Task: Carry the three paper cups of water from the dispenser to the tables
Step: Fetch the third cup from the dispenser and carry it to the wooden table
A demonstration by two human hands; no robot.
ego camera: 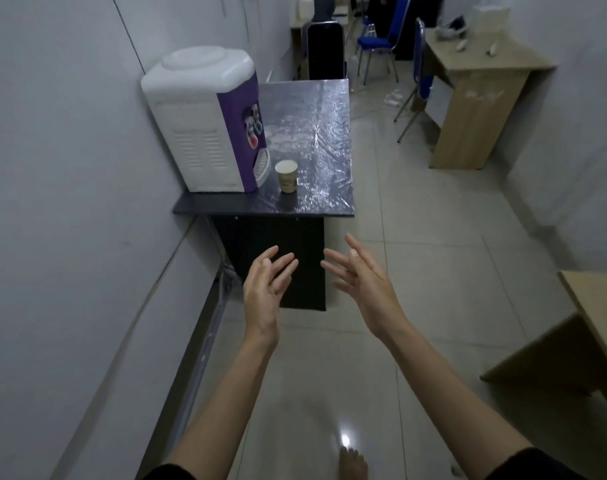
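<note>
One paper cup [287,176] stands upright on the dark, plastic-covered table [316,206], just right of the white and purple water dispenser [205,123]. Only this one cup is in view. My left hand [265,289] and my right hand [361,284] are both stretched forward in front of the table's near edge, below the cup, palms facing each other, fingers spread. Neither hand holds anything or touches the cup.
A white wall runs along the left. A light wooden table [468,109] with small items stands at the back right, blue chairs [381,36] behind it. Another wooden table corner [593,306] juts in at the right. Tiled floor lies between.
</note>
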